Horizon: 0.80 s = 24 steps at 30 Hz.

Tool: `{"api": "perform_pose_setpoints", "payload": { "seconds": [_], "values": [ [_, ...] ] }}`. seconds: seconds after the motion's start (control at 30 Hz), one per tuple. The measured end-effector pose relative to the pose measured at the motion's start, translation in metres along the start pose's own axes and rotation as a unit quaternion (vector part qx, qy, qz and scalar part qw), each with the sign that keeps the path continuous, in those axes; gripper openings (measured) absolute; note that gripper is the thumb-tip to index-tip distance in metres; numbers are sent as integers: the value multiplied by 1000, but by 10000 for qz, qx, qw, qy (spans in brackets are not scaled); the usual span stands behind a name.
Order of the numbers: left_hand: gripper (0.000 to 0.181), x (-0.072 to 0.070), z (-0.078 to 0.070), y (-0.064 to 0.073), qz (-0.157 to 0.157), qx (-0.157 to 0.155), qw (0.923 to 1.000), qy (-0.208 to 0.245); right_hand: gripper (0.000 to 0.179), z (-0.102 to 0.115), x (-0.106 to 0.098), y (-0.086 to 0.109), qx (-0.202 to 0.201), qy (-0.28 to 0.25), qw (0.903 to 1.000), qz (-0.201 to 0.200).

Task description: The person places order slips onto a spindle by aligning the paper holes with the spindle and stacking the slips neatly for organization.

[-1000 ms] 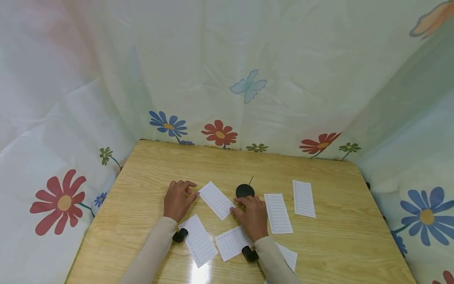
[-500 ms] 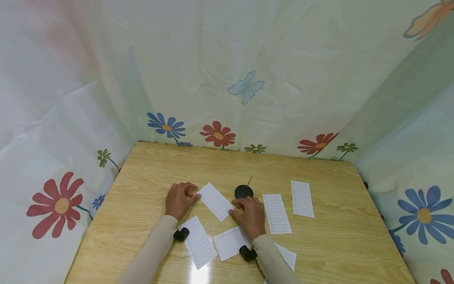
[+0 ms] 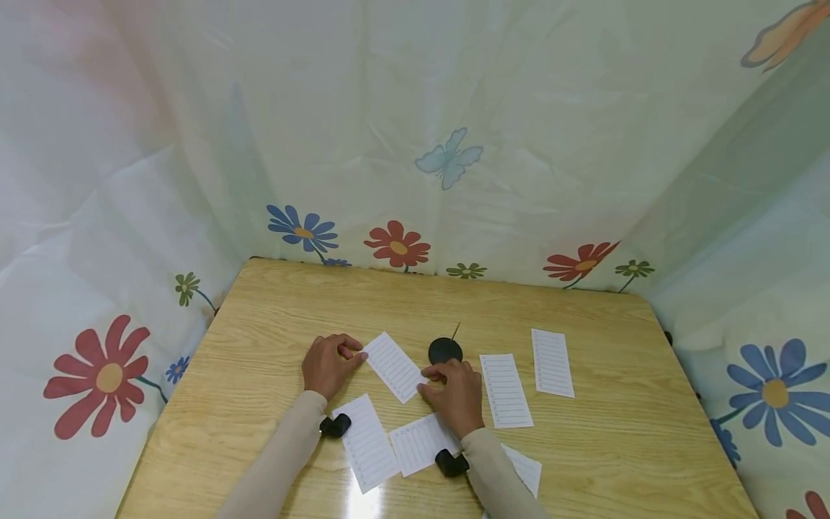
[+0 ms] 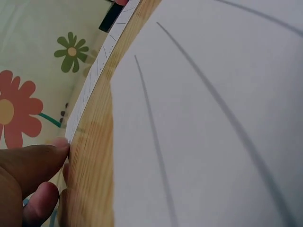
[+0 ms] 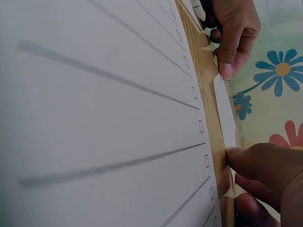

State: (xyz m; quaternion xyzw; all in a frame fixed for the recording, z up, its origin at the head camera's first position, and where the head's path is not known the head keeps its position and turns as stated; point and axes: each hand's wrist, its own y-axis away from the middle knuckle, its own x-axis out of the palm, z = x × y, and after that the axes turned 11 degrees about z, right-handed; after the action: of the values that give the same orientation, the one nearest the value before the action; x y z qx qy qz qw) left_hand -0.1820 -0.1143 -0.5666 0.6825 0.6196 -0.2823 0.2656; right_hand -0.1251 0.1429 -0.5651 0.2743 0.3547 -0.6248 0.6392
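Note:
A small white checklist sheet [image 3: 393, 367], printed with lines and little boxes, lies between the hands. My left hand [image 3: 326, 365] pinches its far left corner, thumb on the edge and the other fingers bent. At the opposite end, my right hand [image 3: 459, 396] grips the right corner the same way. In the right wrist view the sheet [image 5: 226, 111] appears nearly edge-on, with the right thumb [image 5: 241, 158] at its near end and the left hand [image 5: 236, 35] at its far end. Just beyond the right fingers stands a paper spike [image 3: 445, 350] with a round black base and thin rod.
Under the left wrist lies another checklist [image 3: 367, 443], with a sideways one [image 3: 418, 443] beside it. Two more sheets, one nearer [image 3: 506, 391] and one farther [image 3: 553, 363], lie to the right. The right forearm partly covers another sheet [image 3: 525, 470]. A flowered curtain [image 3: 350, 144] surrounds the table.
The sheet under my left wrist has slid slightly right, up against the sideways one. Both hands keep their hold on the middle sheet, almost still.

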Motion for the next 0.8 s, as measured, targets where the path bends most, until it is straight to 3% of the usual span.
{"api": "perform_pose_setpoints", "payload": {
  "seconds": [0.43,0.8],
  "values": [
    [11,1,-6,0,-7,-167,9998,-47,17,3,6,0,179,91,9997,-144],
    [7,3,-7,0,-95,-108,9999,-6,16,7,6,-2,278,120,9993,-237]
  ]
}}
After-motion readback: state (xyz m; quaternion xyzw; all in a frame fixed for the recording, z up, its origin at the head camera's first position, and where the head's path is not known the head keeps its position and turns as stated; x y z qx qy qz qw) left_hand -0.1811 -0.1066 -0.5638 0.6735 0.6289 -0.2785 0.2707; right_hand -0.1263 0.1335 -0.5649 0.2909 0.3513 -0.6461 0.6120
